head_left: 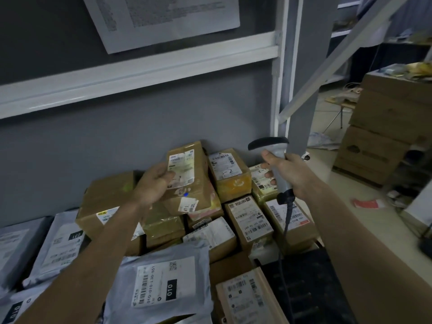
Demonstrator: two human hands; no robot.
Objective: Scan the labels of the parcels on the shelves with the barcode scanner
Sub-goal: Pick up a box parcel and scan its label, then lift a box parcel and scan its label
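While my left hand [154,181] tilts a taped brown parcel [189,174] up off the heap on the shelf, fingers curled round its left edge and thumb on the white label [181,168], my right hand [286,174] grips the grey barcode scanner [274,160] by its handle, cable [284,230] hanging below. I see the scanner's head pointing left, towards the parcel, which lies just to the left of it and at about the same height. The parcel's long axis runs up and away, with the label facing me rather than the scanner. I judge the coming move turns on that angle: either the scanner swings round over the label, or the parcel turns to the right to meet it.
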